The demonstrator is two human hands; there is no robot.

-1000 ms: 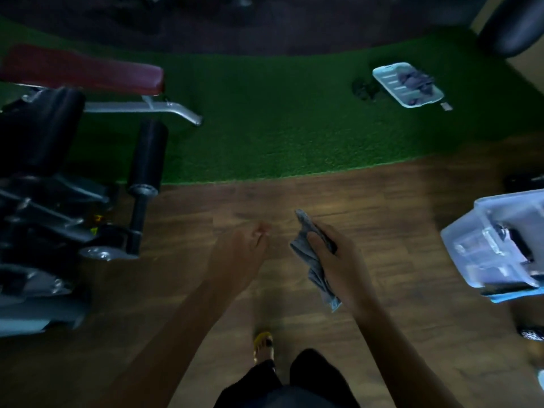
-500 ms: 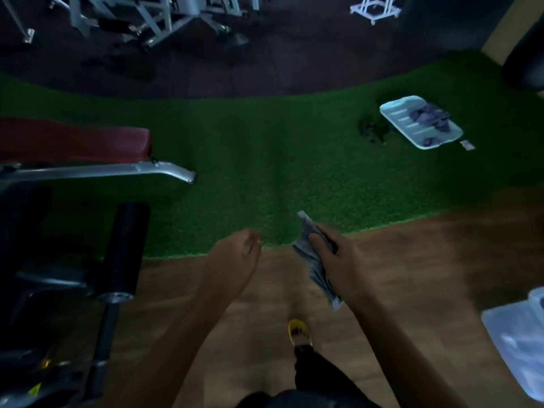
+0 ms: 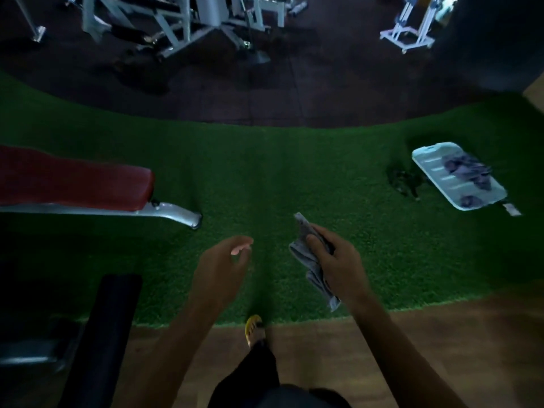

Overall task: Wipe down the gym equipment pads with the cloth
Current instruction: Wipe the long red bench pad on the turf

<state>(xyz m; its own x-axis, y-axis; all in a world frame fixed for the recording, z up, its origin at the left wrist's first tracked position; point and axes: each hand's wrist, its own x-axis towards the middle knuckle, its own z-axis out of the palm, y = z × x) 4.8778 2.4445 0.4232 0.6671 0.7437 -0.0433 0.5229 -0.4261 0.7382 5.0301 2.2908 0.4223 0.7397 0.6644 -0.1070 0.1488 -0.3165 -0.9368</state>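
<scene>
My right hand (image 3: 335, 266) grips a crumpled grey cloth (image 3: 309, 260), which sticks out above my thumb and hangs below my palm. Beside it my left hand (image 3: 220, 266) hovers with loosely curled fingers and holds nothing. Both hands are over the green turf (image 3: 265, 178). A dark red bench pad (image 3: 73, 178) on a silver frame lies at the left, well away from both hands. A black roller pad (image 3: 109, 325) stands at the lower left.
A pale tray (image 3: 432, 172) with dark cloths lies on the turf at the right, a dark object (image 3: 403, 181) beside it. White gym machines (image 3: 182, 22) stand at the back on dark flooring. Wooden floor (image 3: 441, 348) runs under my feet; my yellow sandal (image 3: 253, 326) shows.
I have walked forward from the wooden floor onto the turf edge, and the view has risen. The bench pad and tray are closer. My right hand still grips the cloth; the plastic bin has left view.
</scene>
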